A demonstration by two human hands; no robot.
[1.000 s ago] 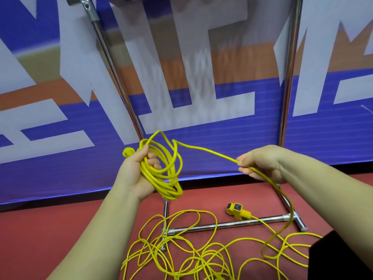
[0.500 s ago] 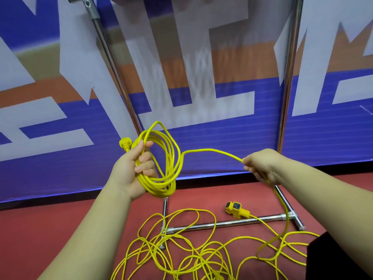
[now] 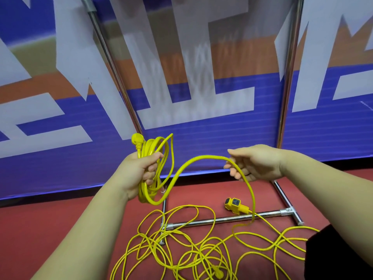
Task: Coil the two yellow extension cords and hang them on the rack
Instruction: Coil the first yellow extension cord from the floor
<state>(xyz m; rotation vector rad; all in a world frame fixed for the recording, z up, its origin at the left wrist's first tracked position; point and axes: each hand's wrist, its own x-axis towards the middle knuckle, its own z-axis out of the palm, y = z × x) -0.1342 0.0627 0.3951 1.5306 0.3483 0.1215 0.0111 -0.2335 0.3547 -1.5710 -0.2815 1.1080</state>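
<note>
My left hand (image 3: 139, 172) grips a coil of yellow extension cord (image 3: 150, 150) with several loops; its yellow plug (image 3: 136, 140) sticks up above the fist. From the coil the cord arcs right to my right hand (image 3: 255, 164), whose fingers hold the cord (image 3: 203, 158) loosely, partly spread. Beyond that hand the cord drops to the red floor. A yellow socket block (image 3: 235, 205) lies on the floor by the rack's base bar (image 3: 222, 219). Loose yellow cord (image 3: 181, 249) lies tangled on the floor below, with a second plug (image 3: 219, 274) near the bottom edge.
The chrome rack has two uprights, a slanted-looking left one (image 3: 113, 63) and a right one (image 3: 288, 67), plus floor feet (image 3: 286, 201). A blue, white and orange banner wall (image 3: 201, 77) stands right behind it. A dark garment (image 3: 339, 253) shows at bottom right.
My left hand turned the coil more upright with the plug on top. My right hand slid along the cord toward the coil and loosened, bringing a new arc of cord across.
</note>
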